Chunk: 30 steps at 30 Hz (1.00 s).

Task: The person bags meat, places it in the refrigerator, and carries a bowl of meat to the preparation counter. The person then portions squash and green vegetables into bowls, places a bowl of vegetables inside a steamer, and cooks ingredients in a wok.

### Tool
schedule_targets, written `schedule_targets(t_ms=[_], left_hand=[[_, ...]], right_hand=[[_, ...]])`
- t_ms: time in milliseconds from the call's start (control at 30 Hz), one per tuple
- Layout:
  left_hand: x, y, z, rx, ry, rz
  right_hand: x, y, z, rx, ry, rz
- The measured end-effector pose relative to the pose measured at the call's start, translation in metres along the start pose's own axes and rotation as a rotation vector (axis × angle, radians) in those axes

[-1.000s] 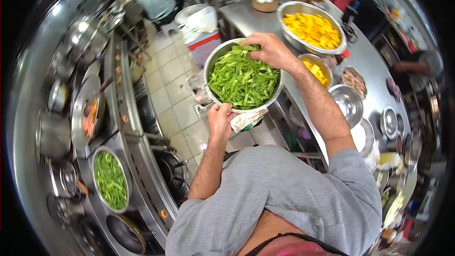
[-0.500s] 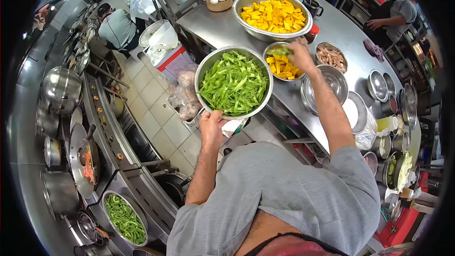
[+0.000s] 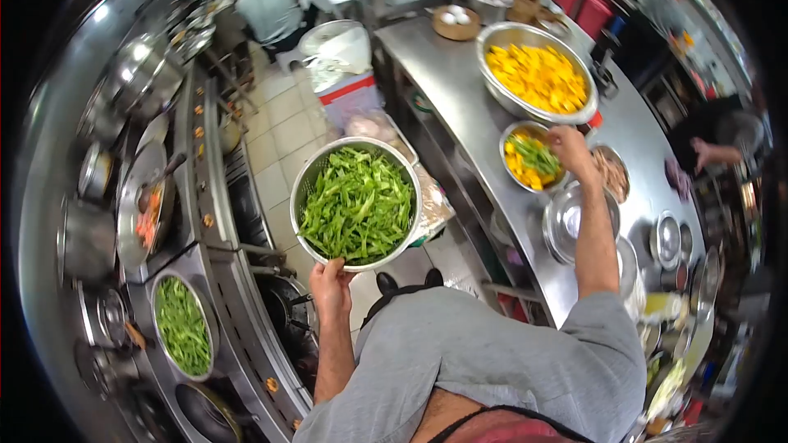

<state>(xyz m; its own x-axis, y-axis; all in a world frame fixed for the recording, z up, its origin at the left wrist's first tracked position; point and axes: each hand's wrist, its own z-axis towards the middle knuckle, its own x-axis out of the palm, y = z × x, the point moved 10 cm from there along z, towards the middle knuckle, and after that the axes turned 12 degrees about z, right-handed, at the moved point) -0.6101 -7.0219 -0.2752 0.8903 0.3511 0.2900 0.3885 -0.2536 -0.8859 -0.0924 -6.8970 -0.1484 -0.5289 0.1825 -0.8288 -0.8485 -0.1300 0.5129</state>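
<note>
My left hand [image 3: 332, 279] grips the near rim of a metal colander [image 3: 417, 207] filled with sliced green vegetables [image 3: 357, 203], held over the floor. Over the steel table, my right hand [image 3: 570, 150] is at the right edge of a small metal bowl [image 3: 510, 175]. Yellow chunks lie in that bowl, with some green slices [image 3: 535, 154] on top. The fingers of my right hand are bent together, and what they hold, if anything, is hidden. A larger bowl of yellow chunks [image 3: 538, 78] stands just behind.
Steel bowls [image 3: 574, 221] and a bowl of pale strips [image 3: 610, 172] stand on the table [image 3: 427, 74]. At left are a stove, a wok [image 3: 131, 234] and an oval dish of green vegetables [image 3: 182, 326]. One person [image 3: 271, 8] crouches at the back; another person's hand [image 3: 712, 152] shows at right.
My right hand went from the colander to the small bowl, where green slices now lie on the yellow chunks. My left hand has moved the colander left and nearer my body.
</note>
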Motion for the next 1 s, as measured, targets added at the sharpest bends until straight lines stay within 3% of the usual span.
schedule_targets(t_ms=[67, 200, 267, 567, 767, 933, 1000], left_hand=[[-0.025, -0.004, -0.012, 0.017, -0.044, -0.047], [-0.074, -0.029, -0.046, 0.04, -0.216, -0.092], [-0.102, -0.038, -0.056, 0.09, -0.246, -0.163], [-0.288, -0.096, -0.155, 0.288, -0.539, -0.245], [-0.405, -0.115, -0.255, 0.437, -0.885, -0.333], [-0.463, -0.101, -0.331, 0.562, -1.148, -0.404], [-0.479, -0.084, -0.352, 0.575, -1.212, -0.435]], right_hand=[[-0.01, 0.007, 0.013, 0.068, -0.104, 0.155], [0.031, 0.088, 0.04, -0.034, -0.088, 0.375], [0.085, 0.139, 0.051, -0.121, 0.039, 0.566], [0.323, 0.461, -0.007, -0.417, 0.645, 0.707], [0.394, 0.657, -0.07, -0.614, 0.77, 0.873], [0.454, 0.762, -0.116, -0.777, 0.869, 0.812], [0.481, 0.786, -0.131, -0.735, 0.962, 0.753]])
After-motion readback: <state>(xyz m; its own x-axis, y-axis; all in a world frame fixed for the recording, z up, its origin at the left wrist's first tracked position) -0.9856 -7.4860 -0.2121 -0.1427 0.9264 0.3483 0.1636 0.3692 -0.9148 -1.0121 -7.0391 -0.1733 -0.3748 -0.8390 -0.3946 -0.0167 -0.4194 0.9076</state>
